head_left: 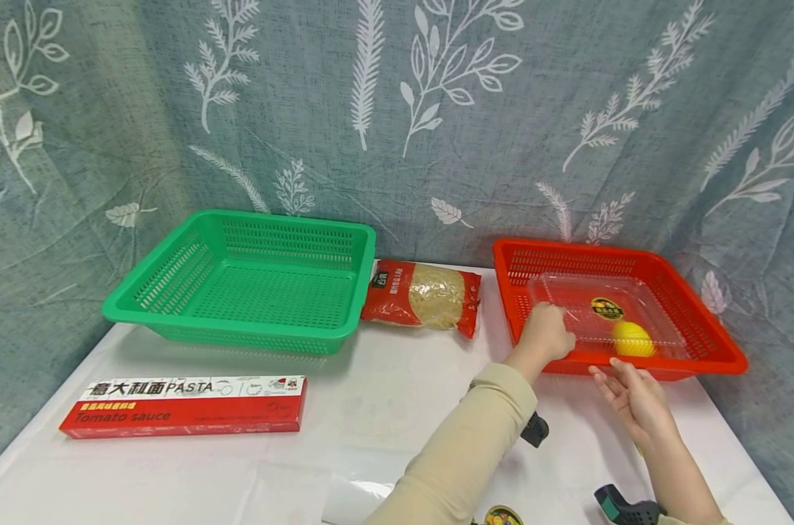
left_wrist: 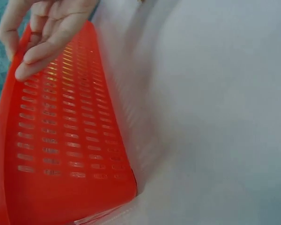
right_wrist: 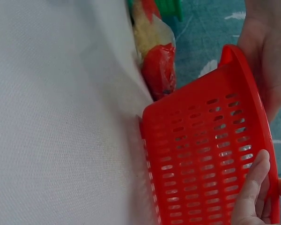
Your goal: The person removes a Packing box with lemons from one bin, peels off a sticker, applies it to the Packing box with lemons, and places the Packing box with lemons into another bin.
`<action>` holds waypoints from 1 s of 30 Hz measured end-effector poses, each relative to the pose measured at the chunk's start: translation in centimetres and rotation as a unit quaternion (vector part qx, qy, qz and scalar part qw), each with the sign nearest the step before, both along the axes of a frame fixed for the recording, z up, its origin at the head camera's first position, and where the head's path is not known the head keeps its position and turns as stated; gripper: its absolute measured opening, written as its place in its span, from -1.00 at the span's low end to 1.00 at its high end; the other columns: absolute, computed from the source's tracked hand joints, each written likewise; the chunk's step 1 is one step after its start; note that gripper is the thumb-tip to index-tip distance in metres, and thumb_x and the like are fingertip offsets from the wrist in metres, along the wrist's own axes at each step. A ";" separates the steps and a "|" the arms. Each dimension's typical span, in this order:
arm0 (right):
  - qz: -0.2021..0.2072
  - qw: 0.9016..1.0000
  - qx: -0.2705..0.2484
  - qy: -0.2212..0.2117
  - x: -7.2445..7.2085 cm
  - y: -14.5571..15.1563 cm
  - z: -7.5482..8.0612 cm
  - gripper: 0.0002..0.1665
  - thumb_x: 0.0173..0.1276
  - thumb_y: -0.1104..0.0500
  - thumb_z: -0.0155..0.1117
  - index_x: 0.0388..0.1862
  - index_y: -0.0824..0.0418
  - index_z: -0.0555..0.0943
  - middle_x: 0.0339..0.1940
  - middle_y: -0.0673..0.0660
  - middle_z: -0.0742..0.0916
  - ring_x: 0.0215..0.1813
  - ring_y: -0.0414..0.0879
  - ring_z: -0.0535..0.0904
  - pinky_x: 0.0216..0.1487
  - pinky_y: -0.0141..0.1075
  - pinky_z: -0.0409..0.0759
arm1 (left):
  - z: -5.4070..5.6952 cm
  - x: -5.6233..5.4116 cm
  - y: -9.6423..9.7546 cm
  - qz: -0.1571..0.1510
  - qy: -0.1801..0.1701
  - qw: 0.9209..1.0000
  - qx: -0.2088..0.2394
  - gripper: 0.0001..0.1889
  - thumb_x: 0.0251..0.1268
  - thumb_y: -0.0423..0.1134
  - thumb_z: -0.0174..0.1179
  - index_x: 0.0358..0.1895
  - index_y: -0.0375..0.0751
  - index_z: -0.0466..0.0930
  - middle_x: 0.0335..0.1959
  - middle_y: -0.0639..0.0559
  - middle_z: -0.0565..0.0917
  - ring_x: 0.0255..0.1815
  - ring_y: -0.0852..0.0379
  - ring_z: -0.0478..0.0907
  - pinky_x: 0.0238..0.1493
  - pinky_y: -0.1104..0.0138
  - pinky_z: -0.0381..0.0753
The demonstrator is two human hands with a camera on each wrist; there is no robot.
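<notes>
A red basket (head_left: 718, 350) stands at the right of the table. Inside it lies a clear plastic box (head_left: 567, 284) with a round black-and-gold sticker. A yellow ball-like object (head_left: 633, 340) shows at the box's front right; whether it is within or under the box is unclear. My left hand (head_left: 546, 334) reaches over the front rim to the box's left end, its fingertips hidden. My right hand (head_left: 639, 401), palm up, pinches the basket's front rim; the right wrist view shows its fingers (right_wrist: 255, 183) on both sides of the rim.
A green basket (head_left: 239, 332) stands at the back left. Between the baskets lies a red bag of pasta (head_left: 436, 295). A pasta box (head_left: 187, 408) lies at the front left. Clear plastic (head_left: 357, 492) and a round sticker (head_left: 503, 515) show at the table's near edge. A patterned curtain (head_left: 397, 109) hangs behind.
</notes>
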State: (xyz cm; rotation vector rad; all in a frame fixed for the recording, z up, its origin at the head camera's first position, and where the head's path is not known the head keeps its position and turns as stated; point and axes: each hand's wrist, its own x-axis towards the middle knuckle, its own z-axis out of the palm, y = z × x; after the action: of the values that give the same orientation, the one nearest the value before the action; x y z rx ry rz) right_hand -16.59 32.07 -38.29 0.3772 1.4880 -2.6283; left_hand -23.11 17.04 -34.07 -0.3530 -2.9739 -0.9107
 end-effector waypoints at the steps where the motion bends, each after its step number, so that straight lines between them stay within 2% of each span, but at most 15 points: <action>1: 0.001 1.000 0.002 0.000 0.0 0.0 0.0 -0.82 0.34 0.15 0.11 -0.18 0.15 0.34 -0.29 0.01 0.62 -0.27 -0.16 0.66 -0.15 -0.39 0.58 | 0.0 0.0 0.0 0.001 0.005 1.000 -0.010 -0.65 0.11 -0.12 0.23 0.01 -0.03 0.60 -0.10 0.16 0.57 -0.08 0.28 0.48 -0.05 0.55 0.42; 6: 0.004 1.000 0.008 -0.008 -0.2 -0.3 0.2 -0.75 0.33 0.14 0.12 -0.12 0.16 0.30 -0.30 -0.01 0.63 -0.26 -0.17 0.66 -0.14 -0.39 0.58 | -0.3 0.2 0.2 0.011 0.029 0.998 -0.061 -0.77 0.12 -0.06 0.21 -0.23 -0.07 0.66 -0.22 0.12 0.53 -0.28 0.25 0.51 -0.18 0.53 0.48; 11: -0.001 1.000 0.009 -0.015 -0.4 -0.5 0.4 -0.74 0.34 0.13 0.11 -0.11 0.15 0.27 -0.31 -0.03 0.64 -0.26 -0.18 0.65 -0.14 -0.39 0.58 | -0.7 0.4 0.4 0.014 0.074 0.987 -0.142 -0.65 0.17 0.03 0.13 -0.09 -0.10 0.61 -0.18 0.10 0.51 -0.19 0.23 0.51 -0.15 0.53 0.49; 13: -0.004 1.000 0.006 -0.011 -0.5 -0.6 0.4 -0.75 0.33 0.13 0.13 -0.14 0.16 0.29 -0.31 -0.02 0.64 -0.27 -0.17 0.66 -0.14 -0.39 0.58 | -0.8 0.4 0.3 0.014 0.092 0.984 -0.151 -0.60 0.18 0.03 0.12 -0.01 -0.13 0.57 -0.14 0.09 0.51 -0.15 0.22 0.50 -0.10 0.54 0.47; 19: -0.007 1.000 -0.004 -0.008 -0.6 -0.8 0.5 -0.74 0.30 0.13 0.16 -0.14 0.17 0.32 -0.30 -0.01 0.63 -0.27 -0.16 0.66 -0.14 -0.39 0.58 | -0.7 0.3 -0.3 0.006 0.107 0.988 -0.110 -0.56 0.19 -0.05 0.13 0.10 -0.16 0.52 0.05 0.04 0.49 0.01 0.18 0.48 0.06 0.51 0.40; 24: 0.004 1.000 -0.014 -0.025 -0.6 -0.4 0.8 -0.73 0.34 0.11 0.11 -0.06 0.13 0.31 -0.30 -0.02 0.65 -0.25 -0.17 0.65 -0.12 -0.40 0.57 | -0.4 0.2 -1.2 -0.022 0.099 0.993 -0.056 -0.53 0.22 -0.10 0.11 0.20 -0.14 0.43 0.16 0.03 0.45 0.10 0.16 0.44 0.15 0.48 0.34; 27: 0.019 1.000 -0.021 -0.007 -0.6 -0.1 0.8 -0.82 0.35 0.12 0.08 -0.13 0.15 0.40 -0.31 0.02 0.65 -0.25 -0.15 0.66 -0.13 -0.39 0.58 | 0.0 0.3 -1.8 -0.045 0.088 0.995 -0.003 -0.52 0.23 -0.15 0.09 0.23 -0.15 0.40 0.19 0.02 0.42 0.14 0.17 0.42 0.14 0.46 0.35; 30: 0.035 0.999 -0.026 0.018 -0.6 0.1 0.7 -0.88 0.36 0.13 0.07 -0.22 0.16 0.48 -0.32 0.06 0.65 -0.25 -0.13 0.66 -0.14 -0.38 0.58 | 0.3 0.3 -2.5 -0.063 0.086 0.993 0.040 -0.53 0.24 -0.18 0.08 0.23 -0.18 0.39 0.20 0.00 0.42 0.16 0.17 0.40 0.15 0.45 0.36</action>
State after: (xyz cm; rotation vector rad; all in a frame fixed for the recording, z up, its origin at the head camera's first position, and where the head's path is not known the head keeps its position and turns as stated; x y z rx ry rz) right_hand -17.19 32.16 -37.58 0.2699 1.4128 -2.6262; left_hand -22.86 14.49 -33.75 -0.5919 -2.7761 -0.9535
